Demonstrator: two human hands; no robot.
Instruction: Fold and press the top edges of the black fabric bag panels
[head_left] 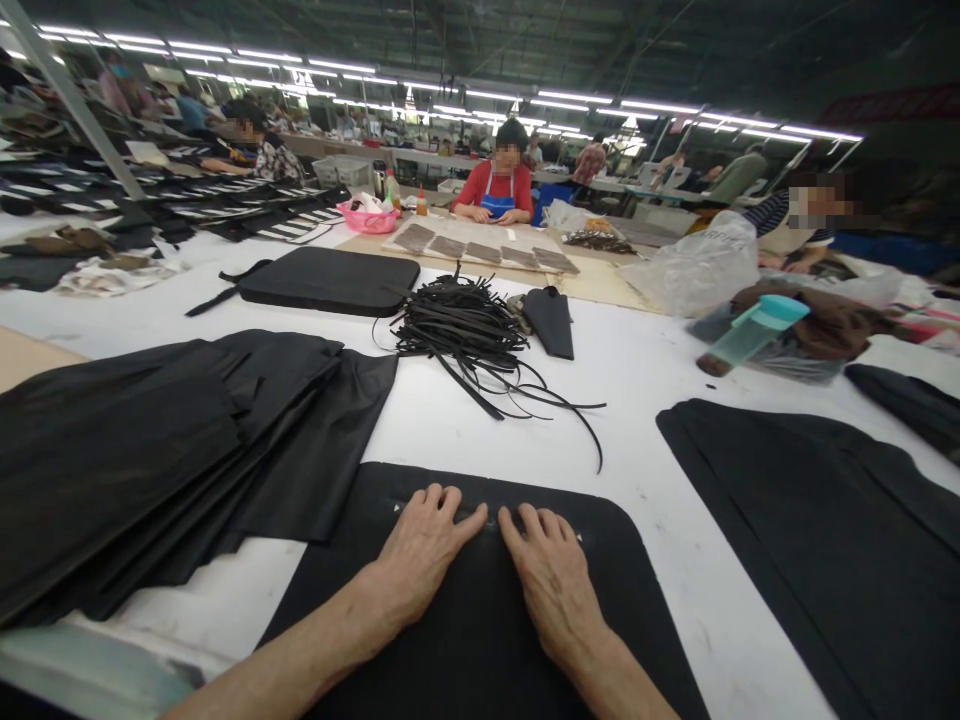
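A black panel with rounded corners (480,640) lies flat on the white table in front of me. My left hand (427,540) rests on its upper part, fingers apart and pressing on the surface, with nothing held. Beside it on the right, my right hand (547,570) touches the same panel, its fingers also spread and holding nothing. Small white marks show near both hands. Beyond the panel is a heap of thin black strips (461,320). Left of my hands, a stack of black sheets (150,430) overlaps the panel's edge.
Another black panel (817,540) lies at the right. A thick black pad (330,280) sits at the back left, and a bottle with a turquoise lid (750,335) lies at the back right. Several people sit or stand farther off, one in red (495,185).
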